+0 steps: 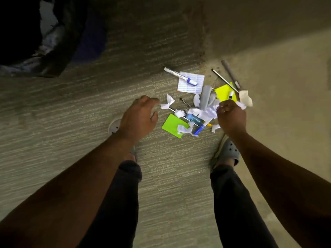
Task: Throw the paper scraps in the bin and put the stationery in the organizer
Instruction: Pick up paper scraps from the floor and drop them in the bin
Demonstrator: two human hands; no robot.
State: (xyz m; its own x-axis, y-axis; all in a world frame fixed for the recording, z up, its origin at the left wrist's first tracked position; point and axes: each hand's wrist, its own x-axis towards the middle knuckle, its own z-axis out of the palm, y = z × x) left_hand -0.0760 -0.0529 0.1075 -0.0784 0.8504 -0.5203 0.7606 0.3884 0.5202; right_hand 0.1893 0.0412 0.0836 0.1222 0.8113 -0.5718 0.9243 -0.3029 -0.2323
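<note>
The right hand's fingers point(223, 106) are curling tight, and white paper is showing at both sides of the fist, so the right hand point(231, 116) is gripping crumpled scraps point(207, 111) at the right edge of the pile. The left hand's fingers point(150, 101) are lying loosely spread and holding nothing; the left hand point(138, 119) is hovering just left of the pile, near a small white scrap point(169, 101). The pile is lying on the carpeted floor point(71, 104) ahead of the person's feet: a green note point(172, 125) with torn paper on it, a blue marker point(198, 130), a yellow note point(224, 91), a grey tube point(206, 97) and a lined paper point(190, 85) with a white pen point(180, 76) lying across it. Two thin dark pens point(227, 77) are lying beyond the yellow note. The black-lined bin point(53, 56) is standing well apart at the upper left. A grey clog point(227, 153) is showing below the right wrist.
</note>
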